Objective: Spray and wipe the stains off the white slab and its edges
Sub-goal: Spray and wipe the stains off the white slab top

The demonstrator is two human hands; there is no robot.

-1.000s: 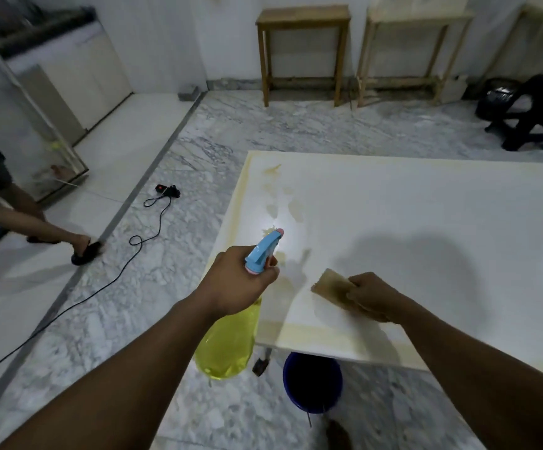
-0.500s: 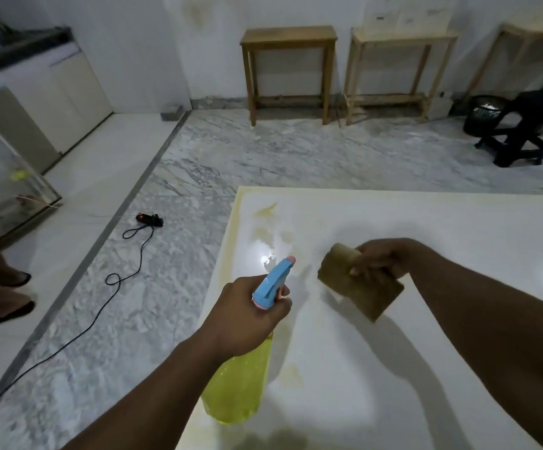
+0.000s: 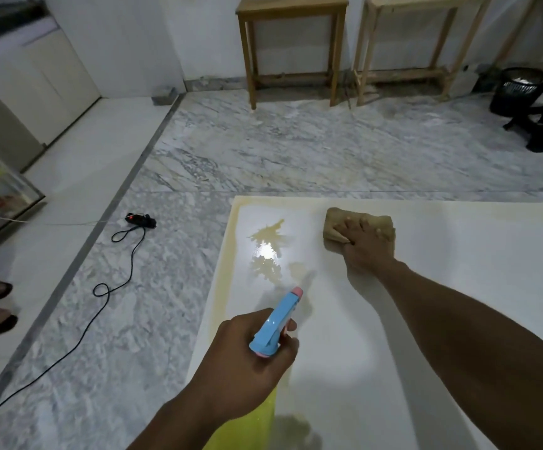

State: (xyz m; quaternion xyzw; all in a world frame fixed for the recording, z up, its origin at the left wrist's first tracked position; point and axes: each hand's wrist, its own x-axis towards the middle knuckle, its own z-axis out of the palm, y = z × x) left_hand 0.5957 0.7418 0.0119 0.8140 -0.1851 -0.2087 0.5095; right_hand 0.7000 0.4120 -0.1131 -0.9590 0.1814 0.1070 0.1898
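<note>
Right hand [image 3: 364, 246] pressed a brown cloth [image 3: 336, 222] flat near the white slab [image 3: 474, 254]'s far corner; left hand [image 3: 247, 363] gripped the spray bottle [image 3: 278, 321]. Firm overlapping strokes through the wet stain [image 3: 267, 237] seemed best.

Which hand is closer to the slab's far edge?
Right. The right hand presses the cloth just short of the far edge; the left hand holds the spray bottle well back.

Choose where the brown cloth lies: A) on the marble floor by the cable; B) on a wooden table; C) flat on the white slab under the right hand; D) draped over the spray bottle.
C: the right hand presses the cloth flat on the slab.
</note>
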